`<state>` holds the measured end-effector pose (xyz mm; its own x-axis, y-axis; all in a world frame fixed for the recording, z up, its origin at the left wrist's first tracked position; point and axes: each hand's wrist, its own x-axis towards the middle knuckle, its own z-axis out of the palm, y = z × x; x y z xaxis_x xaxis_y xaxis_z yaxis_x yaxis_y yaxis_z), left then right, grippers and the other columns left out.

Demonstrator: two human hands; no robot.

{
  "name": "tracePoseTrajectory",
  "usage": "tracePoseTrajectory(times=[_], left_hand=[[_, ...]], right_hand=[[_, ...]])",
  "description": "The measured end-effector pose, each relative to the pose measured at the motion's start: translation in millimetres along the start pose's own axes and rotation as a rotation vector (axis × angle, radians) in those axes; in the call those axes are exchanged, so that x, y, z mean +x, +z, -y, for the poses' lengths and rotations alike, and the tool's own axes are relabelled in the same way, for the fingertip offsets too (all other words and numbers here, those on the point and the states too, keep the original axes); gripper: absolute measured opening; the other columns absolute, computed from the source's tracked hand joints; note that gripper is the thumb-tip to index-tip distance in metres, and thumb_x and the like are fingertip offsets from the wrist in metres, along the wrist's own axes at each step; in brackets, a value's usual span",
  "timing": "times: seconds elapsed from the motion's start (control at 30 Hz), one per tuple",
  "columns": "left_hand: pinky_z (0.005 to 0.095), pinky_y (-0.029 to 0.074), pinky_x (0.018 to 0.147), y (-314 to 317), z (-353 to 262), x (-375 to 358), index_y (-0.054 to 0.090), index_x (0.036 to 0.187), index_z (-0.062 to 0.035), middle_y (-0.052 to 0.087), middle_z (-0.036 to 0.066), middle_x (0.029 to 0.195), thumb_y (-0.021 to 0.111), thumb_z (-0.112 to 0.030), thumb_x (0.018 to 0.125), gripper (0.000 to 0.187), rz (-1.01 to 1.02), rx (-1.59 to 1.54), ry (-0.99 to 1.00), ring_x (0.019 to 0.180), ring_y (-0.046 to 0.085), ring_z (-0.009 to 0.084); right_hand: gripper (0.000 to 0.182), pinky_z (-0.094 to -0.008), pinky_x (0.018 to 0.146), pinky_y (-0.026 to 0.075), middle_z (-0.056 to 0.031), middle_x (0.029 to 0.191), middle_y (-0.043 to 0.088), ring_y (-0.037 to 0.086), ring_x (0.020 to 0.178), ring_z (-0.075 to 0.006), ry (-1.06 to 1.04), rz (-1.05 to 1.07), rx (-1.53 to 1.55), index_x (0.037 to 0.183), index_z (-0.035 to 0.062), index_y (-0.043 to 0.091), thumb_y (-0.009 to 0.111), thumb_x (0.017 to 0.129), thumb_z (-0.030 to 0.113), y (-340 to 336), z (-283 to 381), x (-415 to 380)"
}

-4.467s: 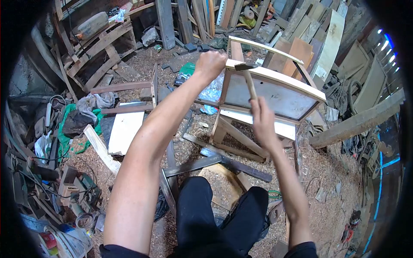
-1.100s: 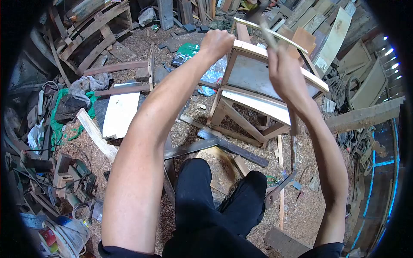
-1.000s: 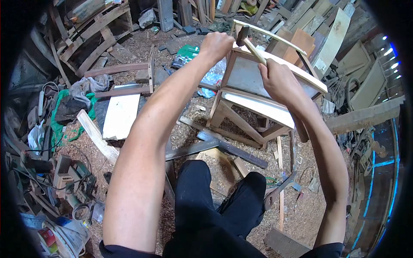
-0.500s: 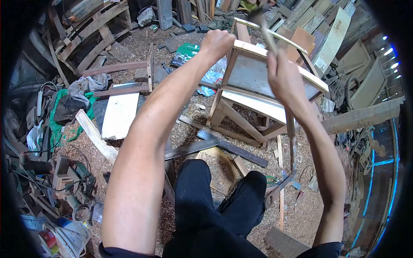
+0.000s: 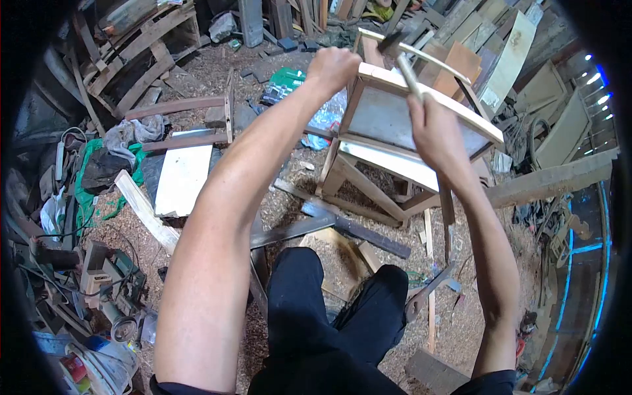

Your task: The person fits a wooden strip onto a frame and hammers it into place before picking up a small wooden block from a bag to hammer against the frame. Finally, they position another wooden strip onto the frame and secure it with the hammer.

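Note:
My right hand (image 5: 436, 128) is closed around the handle of a hammer (image 5: 407, 74). The dark head, slightly blurred, is raised over the top rail of a wooden frame (image 5: 447, 100) with a grey panel (image 5: 388, 115) set in it. At the frame's upper left corner, my left hand (image 5: 334, 68) is closed on the wood, its fingertips partly hidden. Pale new wood forms the top rail, while the side pieces are browner. Beneath the panel, a white board (image 5: 388, 164) and slanted wooden legs (image 5: 368, 183) show. My right forearm covers part of the frame.
Wood shavings cover the floor. A handsaw (image 5: 428, 289) lies by my right knee, and dark wooden bars (image 5: 372, 236) lie before my knees. A white board (image 5: 184, 174) rests at left. Planks (image 5: 510, 59) are piled at back right, near a long beam (image 5: 559, 178).
The hammer head has come down closer to the frame's top rail, and my right hand has shifted slightly. My left hand stays at the corner.

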<state>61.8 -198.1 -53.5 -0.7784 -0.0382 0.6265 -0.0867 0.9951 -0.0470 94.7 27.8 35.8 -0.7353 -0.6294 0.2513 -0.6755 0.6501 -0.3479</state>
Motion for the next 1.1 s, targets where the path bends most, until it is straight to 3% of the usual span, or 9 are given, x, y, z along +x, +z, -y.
tracePoseTrajectory(times=[0.27, 0.4, 0.47, 0.6, 0.73, 0.8, 0.93, 1.07, 1.1], left_hand=[[0.0385, 0.057, 0.061, -3, -1, 2, 0.071, 0.074, -0.0108, 0.069, 0.013, 0.077, 0.058, -0.012, 0.078, 0.013, -0.026, 0.013, 0.002, 0.073, 0.070, 0.0287], [0.0389, 0.057, 0.062, 2, 0, 2, 0.070, 0.072, -0.0100, 0.069, 0.014, 0.076, 0.059, -0.012, 0.077, 0.012, -0.062, -0.001, -0.002, 0.073, 0.070, 0.0291], [0.0391, 0.057, 0.061, 3, 2, 0, 0.070, 0.072, -0.0097, 0.069, 0.014, 0.076, 0.059, -0.012, 0.077, 0.012, -0.067, 0.006, 0.006, 0.073, 0.070, 0.0293], [0.0395, 0.056, 0.061, -1, 0, 2, 0.069, 0.072, -0.0092, 0.069, 0.014, 0.075, 0.060, -0.011, 0.077, 0.011, -0.041, 0.004, 0.013, 0.072, 0.069, 0.0296], [0.0398, 0.056, 0.061, 4, 2, 1, 0.069, 0.073, -0.0096, 0.069, 0.014, 0.075, 0.060, -0.011, 0.077, 0.011, -0.089, 0.013, 0.016, 0.073, 0.069, 0.0298], [0.0400, 0.056, 0.060, 1, 2, 2, 0.069, 0.073, -0.0096, 0.069, 0.014, 0.076, 0.059, -0.012, 0.077, 0.011, -0.049, 0.006, 0.013, 0.072, 0.069, 0.0299], [0.0400, 0.056, 0.060, 3, -1, 2, 0.069, 0.073, -0.0097, 0.069, 0.014, 0.075, 0.058, -0.012, 0.077, 0.012, -0.041, 0.009, 0.003, 0.072, 0.069, 0.0299], [0.0398, 0.056, 0.060, 4, 2, 1, 0.069, 0.071, -0.0096, 0.069, 0.014, 0.076, 0.057, -0.013, 0.078, 0.014, -0.061, 0.014, 0.017, 0.071, 0.069, 0.0298], [0.0399, 0.056, 0.060, 3, 2, 2, 0.069, 0.071, -0.0095, 0.069, 0.014, 0.075, 0.057, -0.013, 0.078, 0.015, -0.052, 0.020, 0.021, 0.071, 0.069, 0.0297]], right_hand=[[0.035, -0.0540, 0.070, 0.045, -0.0345, 0.074, 0.058, 0.060, 0.076, -0.0492, 0.001, 0.068, -0.043, 0.092, -0.0083, 0.051, 0.042, 0.097, 0.025, -1, 1, 3], [0.036, -0.0538, 0.070, 0.047, -0.0349, 0.074, 0.059, 0.060, 0.076, -0.0484, 0.065, -0.196, 0.166, 0.093, -0.0085, 0.052, 0.044, 0.096, 0.026, -4, 15, -8], [0.036, -0.0540, 0.071, 0.047, -0.0354, 0.074, 0.058, 0.060, 0.076, -0.0497, -0.002, 0.027, -0.116, 0.094, -0.0084, 0.053, 0.044, 0.096, 0.026, 23, -15, -7], [0.038, -0.0536, 0.074, 0.047, -0.0347, 0.076, 0.059, 0.060, 0.079, -0.0499, 0.077, 0.029, -0.038, 0.097, -0.0088, 0.054, 0.043, 0.096, 0.028, -2, -4, -1], [0.035, -0.0543, 0.072, 0.046, -0.0352, 0.073, 0.058, 0.060, 0.078, -0.0491, 0.109, -0.136, 0.132, 0.094, -0.0071, 0.052, 0.043, 0.097, 0.027, -5, 10, -4], [0.034, -0.0556, 0.073, 0.045, -0.0360, 0.073, 0.057, 0.060, 0.078, -0.0494, -0.094, 0.012, -0.069, 0.094, -0.0073, 0.051, 0.043, 0.096, 0.026, 17, -7, -3], [0.035, -0.0554, 0.072, 0.045, -0.0351, 0.074, 0.058, 0.059, 0.076, -0.0502, -0.066, 0.008, -0.021, 0.093, -0.0082, 0.051, 0.043, 0.096, 0.026, -3, -1, 8], [0.033, -0.0539, 0.069, 0.046, -0.0326, 0.072, 0.059, 0.059, 0.076, -0.0505, 0.020, -0.165, 0.117, 0.089, -0.0081, 0.051, 0.044, 0.096, 0.023, 1, 8, -3], [0.032, -0.0552, 0.071, 0.045, -0.0340, 0.072, 0.059, 0.059, 0.077, -0.0512, -0.059, -0.012, 0.001, 0.088, -0.0078, 0.051, 0.044, 0.096, 0.022, 16, -14, 0]])
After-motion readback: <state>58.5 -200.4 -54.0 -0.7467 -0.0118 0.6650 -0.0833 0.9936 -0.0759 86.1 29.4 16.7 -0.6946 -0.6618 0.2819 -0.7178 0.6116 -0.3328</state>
